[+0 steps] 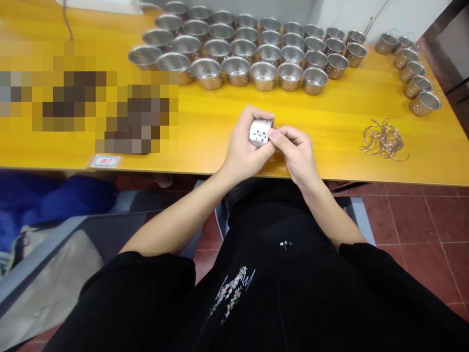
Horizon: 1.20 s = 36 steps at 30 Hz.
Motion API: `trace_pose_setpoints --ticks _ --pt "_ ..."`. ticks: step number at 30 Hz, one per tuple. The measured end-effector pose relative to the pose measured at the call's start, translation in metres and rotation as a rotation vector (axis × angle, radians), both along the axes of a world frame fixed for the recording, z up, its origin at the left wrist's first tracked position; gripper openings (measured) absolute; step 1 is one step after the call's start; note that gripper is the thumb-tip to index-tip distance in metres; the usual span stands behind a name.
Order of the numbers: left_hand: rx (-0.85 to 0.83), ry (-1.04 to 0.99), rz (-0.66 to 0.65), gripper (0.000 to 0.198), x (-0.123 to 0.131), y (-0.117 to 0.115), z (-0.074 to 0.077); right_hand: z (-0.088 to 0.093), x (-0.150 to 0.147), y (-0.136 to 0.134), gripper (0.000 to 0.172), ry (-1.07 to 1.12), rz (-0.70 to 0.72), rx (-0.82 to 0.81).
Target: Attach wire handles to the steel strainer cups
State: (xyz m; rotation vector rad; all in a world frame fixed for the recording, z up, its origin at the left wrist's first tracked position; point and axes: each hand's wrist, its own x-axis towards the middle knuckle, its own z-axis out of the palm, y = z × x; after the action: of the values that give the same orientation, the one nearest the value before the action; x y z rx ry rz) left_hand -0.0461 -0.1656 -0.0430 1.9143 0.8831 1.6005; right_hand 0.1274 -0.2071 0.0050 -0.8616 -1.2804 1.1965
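Observation:
My left hand (244, 151) is wrapped round a small perforated metal cup (259, 133). The cup lies tilted in the palm, its holed side facing up toward me, above the table near its front edge. Against the cup's right edge, my right hand (298, 154) is closed in a pinch, the thumb touching the metal. Whatever may be between those fingertips is hidden. To the right, a tangled heap of curved wire handles (384, 139) lies on the table.
Rows of perforated metal cups (264, 77) stand across the back of the yellow table (205, 127). Several cups with wire handles (425, 103) line the right side. A blurred-out area covers the left, beside a small card (105, 161). Grey chairs (361, 215) are below.

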Motion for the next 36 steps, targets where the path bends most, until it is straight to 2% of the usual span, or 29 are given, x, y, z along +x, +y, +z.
trace_pose_setpoints --ticks 11,17,25,29,36 --pt "0.055 -0.037 -0.036 0.06 0.0 0.005 -0.007 -0.003 0.001 0.003 0.083 -0.003 0.012 -0.004" --pt "0.075 -0.038 -0.057 0.059 -0.002 0.004 -0.004 0.003 -0.002 0.002 0.076 0.026 0.02 0.0" --pt "0.057 -0.047 -0.009 0.073 -0.003 0.011 -0.007 -0.006 -0.004 0.006 0.074 -0.033 -0.01 -0.011" --pt "0.063 -0.068 0.041 0.076 -0.006 0.017 -0.011 -0.006 -0.004 0.005 0.075 -0.05 0.021 0.012" --pt "0.035 -0.191 -0.012 0.073 -0.005 0.029 -0.024 -0.006 -0.004 0.004 0.073 -0.019 0.08 0.078"
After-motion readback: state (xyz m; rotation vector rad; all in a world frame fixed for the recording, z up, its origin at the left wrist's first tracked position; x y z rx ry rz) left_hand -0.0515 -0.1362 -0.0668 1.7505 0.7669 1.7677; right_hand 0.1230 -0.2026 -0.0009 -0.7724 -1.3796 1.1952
